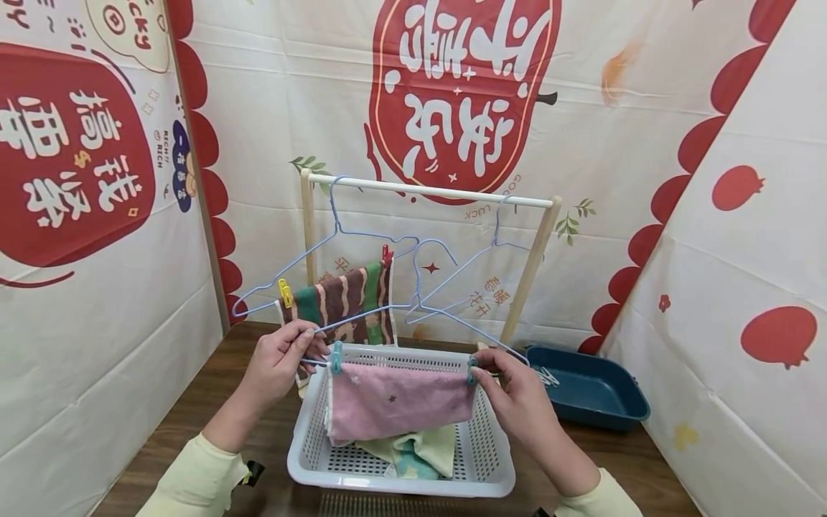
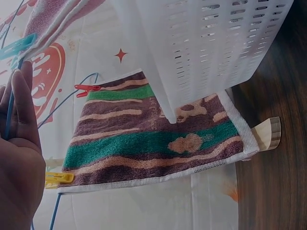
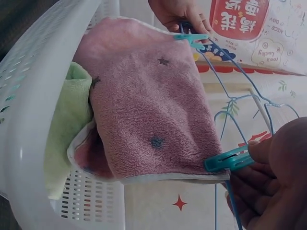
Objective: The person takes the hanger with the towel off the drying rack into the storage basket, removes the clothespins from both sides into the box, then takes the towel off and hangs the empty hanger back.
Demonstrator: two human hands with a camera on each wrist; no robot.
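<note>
Left hand [image 1: 274, 362]: grips hanger [image 1: 416, 300]
Right hand [image 1: 517, 391]: pinches teal peg [image 3: 225, 160]
Pink towel [image 1: 400, 402]: pegged on hanger, hangs over basket [image 1: 400, 484]

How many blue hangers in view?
3: one hanger on the left of the rod, bearing the striped towel; another hanger on its right; a third hanger in the left hand, pink towel clipped on. Others may be hidden.

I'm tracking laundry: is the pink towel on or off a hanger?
On: the pink towel hangs from a blue hanger, teal clips at both upper corners.
</note>
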